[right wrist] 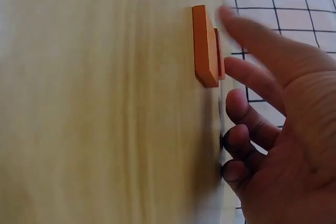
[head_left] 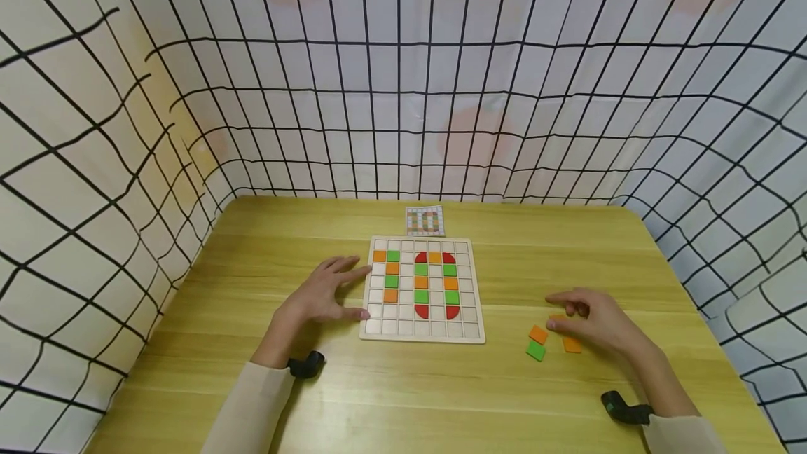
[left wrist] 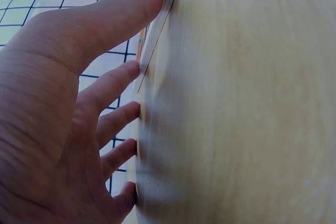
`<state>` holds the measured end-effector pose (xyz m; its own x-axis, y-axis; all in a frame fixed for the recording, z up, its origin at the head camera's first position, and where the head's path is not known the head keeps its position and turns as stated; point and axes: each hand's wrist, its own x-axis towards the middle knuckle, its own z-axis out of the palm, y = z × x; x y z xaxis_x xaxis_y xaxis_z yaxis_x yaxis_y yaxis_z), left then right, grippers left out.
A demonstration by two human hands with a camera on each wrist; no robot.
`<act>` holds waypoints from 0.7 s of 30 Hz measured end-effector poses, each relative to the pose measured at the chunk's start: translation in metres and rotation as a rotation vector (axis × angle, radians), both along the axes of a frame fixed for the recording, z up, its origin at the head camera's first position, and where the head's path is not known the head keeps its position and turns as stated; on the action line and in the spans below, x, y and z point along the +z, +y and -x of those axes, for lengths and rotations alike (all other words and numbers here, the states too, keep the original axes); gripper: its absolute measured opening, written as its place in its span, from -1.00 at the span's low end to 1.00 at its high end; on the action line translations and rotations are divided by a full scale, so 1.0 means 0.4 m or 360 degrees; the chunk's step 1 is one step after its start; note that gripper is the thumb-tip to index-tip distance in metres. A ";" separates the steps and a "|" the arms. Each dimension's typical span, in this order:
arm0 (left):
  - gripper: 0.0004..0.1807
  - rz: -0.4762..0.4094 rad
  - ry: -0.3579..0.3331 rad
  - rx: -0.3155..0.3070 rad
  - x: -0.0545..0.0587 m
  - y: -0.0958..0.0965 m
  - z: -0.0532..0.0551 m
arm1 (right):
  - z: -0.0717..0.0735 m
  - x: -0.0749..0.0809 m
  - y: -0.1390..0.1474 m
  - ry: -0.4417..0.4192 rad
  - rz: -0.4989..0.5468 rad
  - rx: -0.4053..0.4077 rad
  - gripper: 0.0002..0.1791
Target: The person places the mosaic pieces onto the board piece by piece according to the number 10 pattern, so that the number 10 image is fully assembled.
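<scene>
A wooden grid board (head_left: 422, 340) lies flat on the table, with orange, green and red tiles in some of its squares. My left hand (head_left: 321, 293) rests at its left edge, thumb and index fingertip right at the rim and the other fingers spread on the table. On the right, my right hand (head_left: 599, 319) hovers over loose tiles, thumb and index finger apart, the other fingers loosely bent. Under it are an orange tile (head_left: 571, 345) and another partly hidden one. Beside them lie an orange tile (head_left: 538, 334) and a green tile (head_left: 535, 351).
Just behind the board lies a small printed card (head_left: 425, 221) with a coloured grid pattern. The wooden table (head_left: 284, 223) is enclosed by white walls with a black grid (head_left: 403, 111) at the back and both sides.
</scene>
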<state>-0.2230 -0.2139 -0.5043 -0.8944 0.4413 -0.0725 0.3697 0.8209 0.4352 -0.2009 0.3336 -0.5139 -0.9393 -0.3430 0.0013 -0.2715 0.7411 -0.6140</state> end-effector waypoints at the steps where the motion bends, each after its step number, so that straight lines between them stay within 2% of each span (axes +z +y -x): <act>1: 0.03 0.0000 0.0001 0.0000 0.000 0.000 0.000 | -0.004 0.001 0.003 -0.0013 0.0007 0.0000 -0.50; 10: 0.02 -0.0002 0.0004 -0.0010 -0.002 -0.001 -0.001 | -0.015 -0.006 0.042 0.0018 0.0105 0.0079 -0.68; 17: 0.03 -0.0012 0.0009 -0.0008 0.001 0.000 -0.003 | -0.006 -0.010 0.030 0.0029 0.0055 0.0042 -0.76; 21: 0.04 -0.0012 0.0004 -0.0006 0.001 0.000 -0.004 | 0.002 -0.002 0.004 0.0053 0.0016 0.0045 -0.72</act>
